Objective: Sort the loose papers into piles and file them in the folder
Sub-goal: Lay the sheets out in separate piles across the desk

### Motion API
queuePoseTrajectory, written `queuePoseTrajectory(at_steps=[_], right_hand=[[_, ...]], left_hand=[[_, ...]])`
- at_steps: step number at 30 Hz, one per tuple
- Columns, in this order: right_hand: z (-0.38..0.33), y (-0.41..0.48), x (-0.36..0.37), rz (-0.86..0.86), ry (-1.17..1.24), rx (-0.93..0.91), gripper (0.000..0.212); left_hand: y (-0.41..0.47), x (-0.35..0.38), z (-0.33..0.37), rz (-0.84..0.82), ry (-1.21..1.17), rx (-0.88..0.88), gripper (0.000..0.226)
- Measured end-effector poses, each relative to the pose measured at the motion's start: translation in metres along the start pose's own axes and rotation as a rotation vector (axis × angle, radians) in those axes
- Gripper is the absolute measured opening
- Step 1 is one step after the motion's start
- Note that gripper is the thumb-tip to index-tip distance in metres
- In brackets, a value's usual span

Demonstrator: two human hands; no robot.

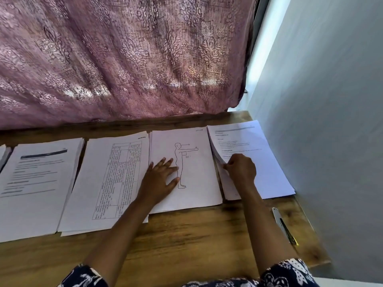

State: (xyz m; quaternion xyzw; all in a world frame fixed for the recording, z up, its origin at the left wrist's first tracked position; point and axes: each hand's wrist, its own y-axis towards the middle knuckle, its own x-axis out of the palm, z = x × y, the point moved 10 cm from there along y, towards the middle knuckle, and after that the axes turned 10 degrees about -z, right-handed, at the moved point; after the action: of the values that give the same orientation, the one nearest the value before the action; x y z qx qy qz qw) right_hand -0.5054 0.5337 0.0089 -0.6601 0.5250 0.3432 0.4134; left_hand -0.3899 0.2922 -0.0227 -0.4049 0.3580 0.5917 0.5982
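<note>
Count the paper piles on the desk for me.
5, left to right: a sliver at the frame edge, a text-page pile, a table-page pile, the figure-drawing pile under the left hand, the far-right pile whose sheets the right hand pinches. More may lie out of frame.

Wooden worktop point(186, 235): brown, strong grain, runs left to right, right end against wall. Mauve patterned curtain point(124, 59) hangs along far edge and covers most of far side; folds lit from behind in patches. Plain pale grey-blue wall point(331, 100) on right, smooth. Narrow bright window strip point(257, 65) between curtain and wall, daylight glowing. Small bright gap at curtain's lower right corner.
</note>
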Motion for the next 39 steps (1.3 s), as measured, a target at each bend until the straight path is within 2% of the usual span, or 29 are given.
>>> queuePoseTrajectory(at_steps=[4,6,9,11,14,16,17,19,20,23,25,27,29,32,35,36,39], right_hand=[[0.023,0.001,-0.018,0.004,0.203,0.079,0.031],[0.028,-0.007,-0.034,0.068,0.274,0.096,0.030],[0.014,-0.025,-0.054,0.192,0.383,-0.008,0.024],[-0.012,-0.036,-0.054,0.167,0.435,-0.145,0.019],[-0.051,-0.048,-0.031,0.017,0.431,-0.282,0.014],[-0.071,-0.053,-0.012,-0.077,0.382,-0.352,0.019],[-0.078,-0.054,-0.001,-0.137,0.367,-0.379,0.023],[-0.082,-0.054,0.014,-0.228,0.388,-0.385,0.030],[-0.078,-0.053,0.014,-0.211,0.422,-0.367,0.030],[-0.053,-0.040,-0.008,0.026,0.514,-0.260,0.025],[-0.037,-0.024,-0.010,0.045,0.536,-0.156,0.039],[-0.038,-0.009,0.001,-0.063,0.551,-0.075,0.054],[-0.055,-0.002,0.020,-0.204,0.628,-0.028,0.060],[-0.094,-0.004,0.047,-0.317,0.784,-0.003,0.044],[-0.160,-0.020,0.078,-0.427,0.959,-0.028,0.006],[-0.190,-0.029,0.092,-0.485,0.958,-0.046,0.004],[-0.282,-0.065,0.142,-0.688,0.842,-0.115,0.017]], left_hand=[[0.013,0.013,0.021,-0.073,-0.012,-0.007,0.061],[0.018,0.014,0.027,-0.091,-0.011,-0.014,0.052],[0.022,0.003,0.038,-0.043,-0.107,-0.030,0.041],[0.025,-0.008,0.045,-0.024,-0.454,-0.085,0.042],[0.033,0.002,0.061,-0.173,-1.172,-0.184,0.052],[0.036,0.011,0.063,-0.238,-1.381,-0.256,0.048],[0.038,0.009,0.061,-0.225,-1.369,-0.281,0.038],[0.039,0.003,0.047,-0.137,-1.191,-0.342,0.027],[0.039,0.001,0.039,-0.097,-1.129,-0.367,0.029],[0.032,-0.004,0.018,-0.026,-1.134,-0.398,0.026],[0.023,-0.013,0.008,-0.009,-1.176,-0.372,0.025],[0.011,-0.030,-0.005,0.026,-1.195,-0.347,0.027],[-0.002,-0.054,-0.025,0.074,-1.210,-0.324,0.029],[-0.025,-0.100,-0.067,0.163,-1.163,-0.304,0.030],[-0.064,-0.153,-0.128,0.301,-1.095,-0.351,0.026],[-0.082,-0.172,-0.153,0.344,-1.050,-0.390,0.024],[-0.144,-0.216,-0.231,0.444,-0.865,-0.515,0.025]])
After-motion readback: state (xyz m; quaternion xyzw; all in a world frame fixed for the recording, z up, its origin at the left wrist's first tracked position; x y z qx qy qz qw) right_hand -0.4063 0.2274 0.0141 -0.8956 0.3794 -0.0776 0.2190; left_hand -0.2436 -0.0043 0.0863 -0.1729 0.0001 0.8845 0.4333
